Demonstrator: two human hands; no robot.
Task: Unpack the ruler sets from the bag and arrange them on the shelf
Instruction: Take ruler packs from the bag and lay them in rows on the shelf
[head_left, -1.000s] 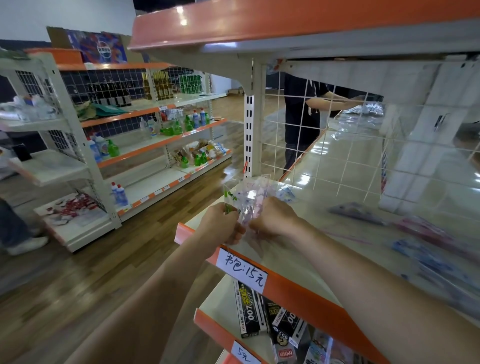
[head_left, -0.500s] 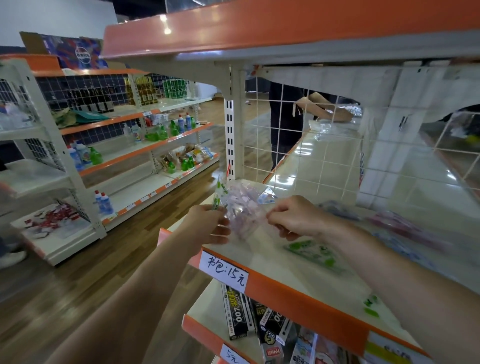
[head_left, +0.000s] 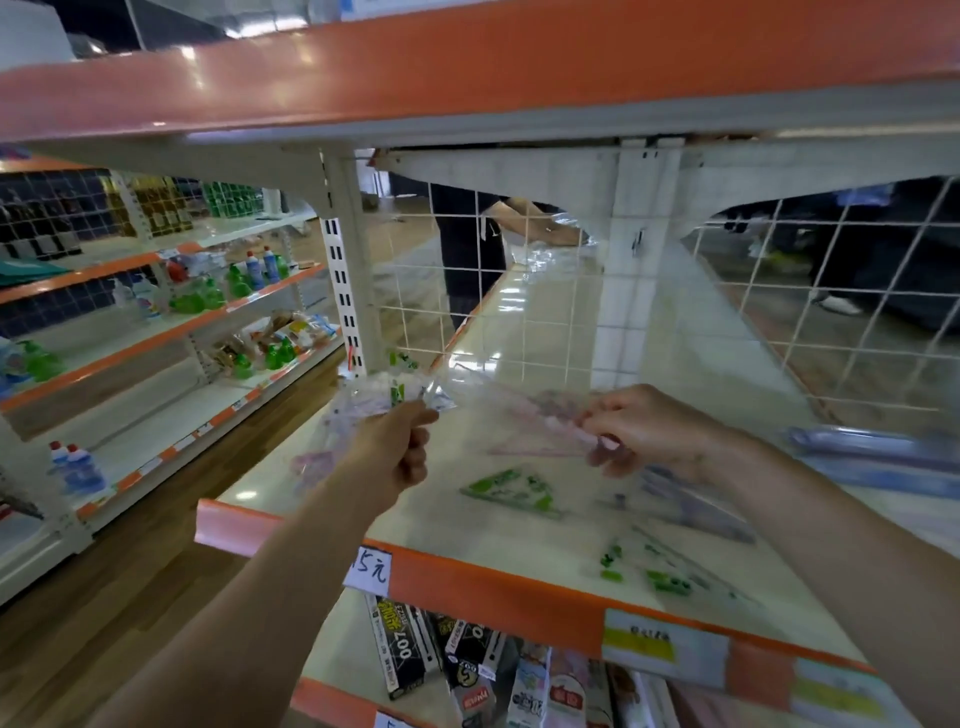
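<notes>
Right hand (head_left: 654, 431) pinches pink ruler set (head_left: 540, 423) now drawn from bag (head_left: 363, 402) left hand (head_left: 397, 452) grips.

**Your count at the shelf**

You have two hands in view, your left hand (head_left: 396, 457) and your right hand (head_left: 652, 431). There is one clear bag (head_left: 371, 397) and one pink ruler set (head_left: 540, 423) up in them. On the shelf (head_left: 441, 530) you can count two green sets, the rear green ruler set (head_left: 511, 491) and the front green ruler set (head_left: 670, 579). There are also two bluish ones, both blurred: the purple ruler set (head_left: 698, 512) and the blue ruler set (head_left: 872, 460). The shelf's edge carries three labels: one handwritten price tag (head_left: 370, 569) and two printed ones, the nearer printed label (head_left: 654, 642) and the end printed label (head_left: 841, 693). Below, you can count two black packs, the left 007 pack (head_left: 402, 644) and the right 007 pack (head_left: 467, 652). The other packs there are too cut off to count. One other person (head_left: 470, 249) shows behind the mesh.
</notes>
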